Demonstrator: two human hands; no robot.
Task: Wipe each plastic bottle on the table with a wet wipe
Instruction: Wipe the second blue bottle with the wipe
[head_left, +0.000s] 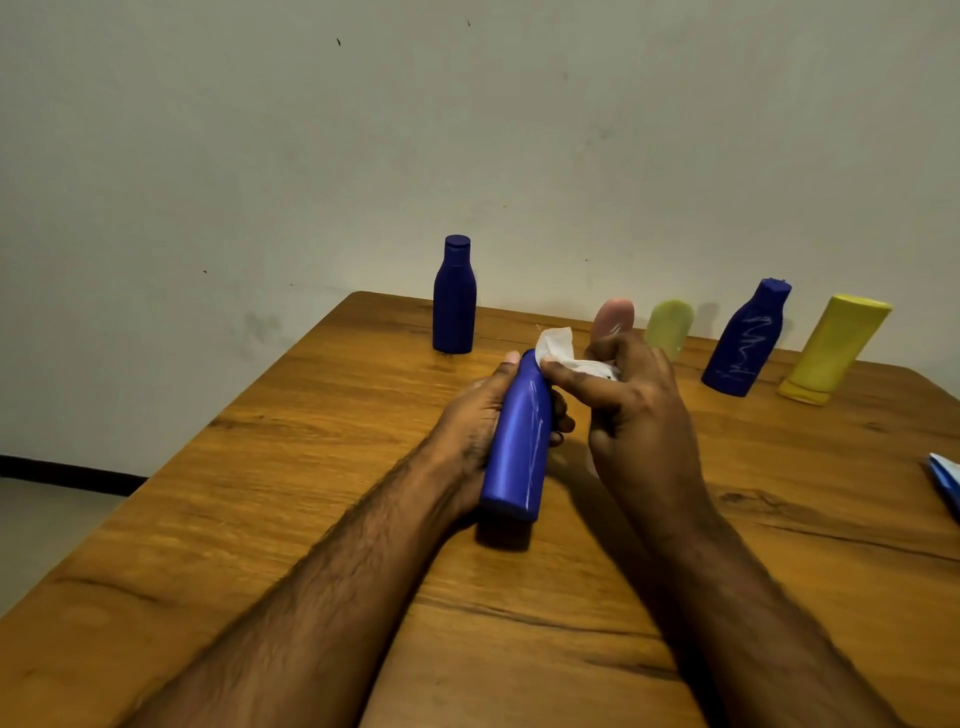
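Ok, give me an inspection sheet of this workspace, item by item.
Surface: wooden table, bare grain showing.
Job's things: held blue bottle, white streak down it; wet wipe at its cap; dark blue bottle standing apart at left; row of pink bottle, green bottle, scribbled blue bottle, yellow bottle.
Clutter: blue packet at right edge.
Hands: left hand grips the bottle; right hand, fingers pinching the wipe.
Cables: nothing seen.
Surroundings: plain wall.

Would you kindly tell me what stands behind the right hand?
A pink bottle and a pale green bottle rise behind the right hand, which holds a wet wipe; their lower parts are covered.
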